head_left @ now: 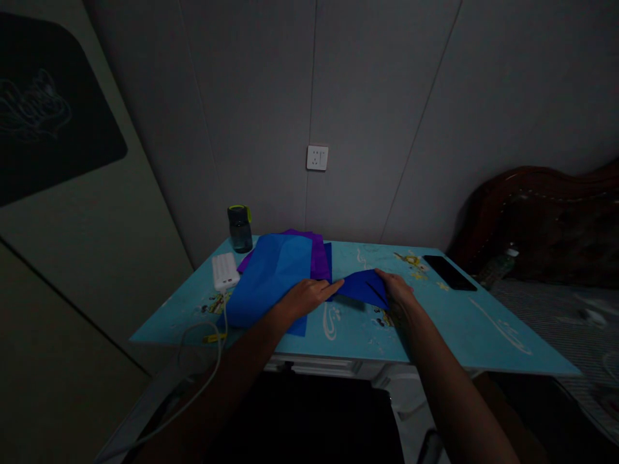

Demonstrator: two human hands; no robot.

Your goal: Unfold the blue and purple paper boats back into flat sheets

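A small dark blue sheet of paper (pixel 358 287), slightly bent and with a dark line near its right side, is held just above the table. Its right edge is gripped by my right hand (pixel 396 293), thumb and fingers closed on it. My left hand (pixel 309 296) pinches the left corner of the same sheet, fingers stretched toward it. Under my left wrist lies a large bright blue sheet (pixel 275 270), over purple sheets (pixel 319 254) and another dark blue one (pixel 329 258).
On the light blue patterned table (pixel 454 328) stand a dark bottle (pixel 240 229) and a white power bank (pixel 225 270) with a cable hanging toward me. A yellow tool (pixel 213 338) lies near the front edge, a black phone (pixel 449 272) at the right. Behind rises a wall with a socket (pixel 317 158).
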